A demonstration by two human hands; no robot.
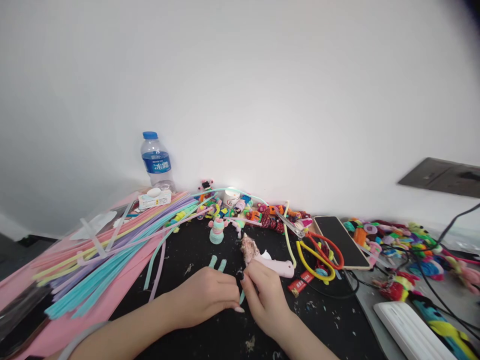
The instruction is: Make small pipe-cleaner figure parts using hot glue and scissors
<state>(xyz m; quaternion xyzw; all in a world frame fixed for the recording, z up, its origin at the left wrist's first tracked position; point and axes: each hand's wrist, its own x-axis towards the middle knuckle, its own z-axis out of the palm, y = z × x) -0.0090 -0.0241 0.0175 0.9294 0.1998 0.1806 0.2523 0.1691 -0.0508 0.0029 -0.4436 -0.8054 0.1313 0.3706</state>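
Observation:
My left hand [212, 292] is closed low over the black mat, its fingers wrapped around a mint-green pipe cleaner [222, 265]. Two fuzzy ends stick up beyond its knuckles, and a short bit shows between the hands. My right hand [265, 295] is curled, thumb against the fingers, right beside the left one; its fingertips meet at that short bit, though the grip is partly hidden. Just past the right hand lies a pale pink glue gun [282, 268] with a stained nozzle end. A small mint-and-pink pipe-cleaner figure [216, 232] stands upright farther back.
At left, long pastel pipe cleaners [108, 260] lie fanned out near a water bottle [156, 162]. Scissors with yellow and orange handles [317, 262] and a phone [339, 242] are at right. Colourful pipe-cleaner figures [262, 217] line the wall; a white power strip [410, 330] and cables lie right.

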